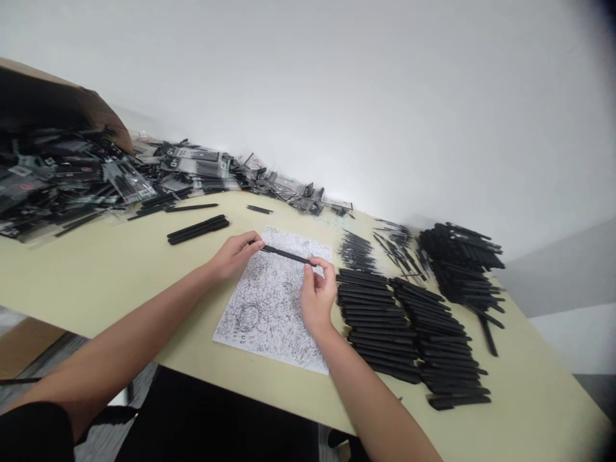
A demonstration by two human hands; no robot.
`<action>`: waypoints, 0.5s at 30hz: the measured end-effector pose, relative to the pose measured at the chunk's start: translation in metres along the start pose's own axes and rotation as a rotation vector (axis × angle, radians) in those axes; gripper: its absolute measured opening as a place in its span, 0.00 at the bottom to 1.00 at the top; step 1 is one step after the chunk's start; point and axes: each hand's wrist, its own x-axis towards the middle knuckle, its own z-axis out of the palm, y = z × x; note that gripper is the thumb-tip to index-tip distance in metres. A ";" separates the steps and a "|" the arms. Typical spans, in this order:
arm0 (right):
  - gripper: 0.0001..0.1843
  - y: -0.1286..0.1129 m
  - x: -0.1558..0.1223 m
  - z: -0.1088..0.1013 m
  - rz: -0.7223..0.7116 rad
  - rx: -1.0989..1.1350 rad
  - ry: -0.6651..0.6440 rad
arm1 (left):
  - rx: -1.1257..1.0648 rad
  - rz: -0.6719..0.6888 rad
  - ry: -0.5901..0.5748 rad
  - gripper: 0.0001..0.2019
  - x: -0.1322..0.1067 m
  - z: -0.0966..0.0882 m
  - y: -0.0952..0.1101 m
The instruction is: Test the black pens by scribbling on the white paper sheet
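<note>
I am holding one black pen [287, 255] between my two bare hands, above the far half of a white sheet of paper [269, 308] covered in dark scribbles. My right hand [319, 295] is pinching the pen's right end between thumb and forefinger, over the sheet's right side, the remaining fingers curling inward. My left hand [235, 253] is pinching the other end between thumb and fingertips, near the sheet's far left corner. The pen's middle is showing bare between my fingers.

The sheet is resting on a pale yellow table [106, 269]. Just right of the sheet, many black pens [378, 321] are lying in two close columns. To the right of the sheet's far right corner, thin dark sticks [357, 253] are lying in loose bunches. Well to the right of the sheet, more pens are forming a thick stack [459, 250].

Left of the sheet's far edge, three dark pens [198, 230] are lying side by side. Beyond the sheet and leftward, clear and black packets [197, 163] are lying heaped, reaching an open brown box [115, 122]. Behind everything, a pale wall [337, 96] is rising.
</note>
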 end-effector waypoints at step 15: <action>0.12 0.000 0.004 -0.004 0.006 0.046 0.136 | -0.160 -0.118 0.166 0.23 0.013 -0.010 -0.013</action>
